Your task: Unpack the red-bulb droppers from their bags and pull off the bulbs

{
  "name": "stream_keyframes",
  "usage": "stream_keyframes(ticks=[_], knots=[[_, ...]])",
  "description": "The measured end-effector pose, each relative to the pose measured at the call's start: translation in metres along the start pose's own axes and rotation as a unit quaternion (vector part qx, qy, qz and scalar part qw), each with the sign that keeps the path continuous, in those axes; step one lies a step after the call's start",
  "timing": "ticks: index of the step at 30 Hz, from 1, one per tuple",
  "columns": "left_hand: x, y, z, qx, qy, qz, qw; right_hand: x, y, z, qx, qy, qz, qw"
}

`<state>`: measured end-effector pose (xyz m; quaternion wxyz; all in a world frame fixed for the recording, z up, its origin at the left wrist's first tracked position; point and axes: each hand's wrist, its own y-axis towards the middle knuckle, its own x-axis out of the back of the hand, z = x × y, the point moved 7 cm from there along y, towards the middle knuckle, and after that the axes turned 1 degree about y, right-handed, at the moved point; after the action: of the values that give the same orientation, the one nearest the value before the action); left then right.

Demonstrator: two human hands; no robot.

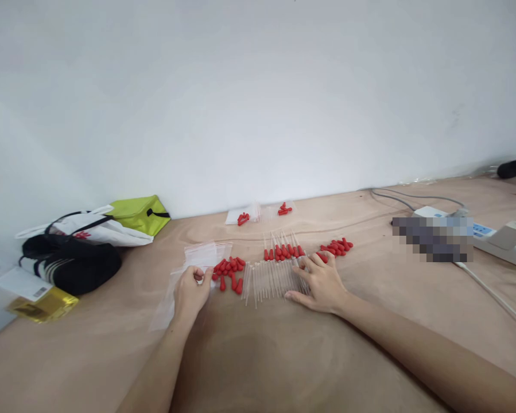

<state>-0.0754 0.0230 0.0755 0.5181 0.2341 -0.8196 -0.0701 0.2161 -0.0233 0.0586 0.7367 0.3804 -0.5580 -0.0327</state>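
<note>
My left hand [192,291] is closed in a pinch over clear zip bags [201,253], just left of a pile of red rubber bulbs [228,267]. What its fingertips hold, if anything, is too small to make out. My right hand [320,284] lies with fingers spread on the right end of a row of thin glass dropper tubes [268,281], hiding some of them. Behind that row, several droppers with red bulbs fitted [283,251] lie side by side, tips toward the wall. More loose red bulbs [337,247] are heaped beyond my right hand.
Two small bags with red pieces [243,218] lie near the wall. At left are a black pouch [72,261], a white bag [124,232], a lime-green bag [141,213] and a yellow packet [46,304]. A power strip [481,229] with cables sits at right, beside a blurred-out object.
</note>
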Motion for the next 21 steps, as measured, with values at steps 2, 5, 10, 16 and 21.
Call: stream_keyframes(ticks=[2, 5, 10, 16, 21], knots=[[0.007, -0.004, -0.009, -0.057, -0.007, -0.061, 0.997, 0.002, 0.0, -0.002, -0.012, 0.015, -0.008, 1.0], [0.005, -0.019, -0.038, -0.184, -0.016, -0.093, 0.978, 0.008, 0.0, -0.012, -0.057, 0.031, -0.047, 0.997], [-0.03, -0.039, -0.098, -0.305, -0.014, 0.034, 0.952, 0.015, -0.006, -0.037, -0.098, 0.011, -0.095, 0.991], [-0.069, -0.025, -0.142, -0.256, 0.005, 0.082, 0.963, 0.022, -0.02, -0.053, -0.116, 0.012, -0.139, 0.983], [-0.09, -0.013, -0.155, -0.195, 0.012, 0.088, 0.977, 0.019, -0.022, -0.056, -0.124, 0.029, -0.134, 0.983]])
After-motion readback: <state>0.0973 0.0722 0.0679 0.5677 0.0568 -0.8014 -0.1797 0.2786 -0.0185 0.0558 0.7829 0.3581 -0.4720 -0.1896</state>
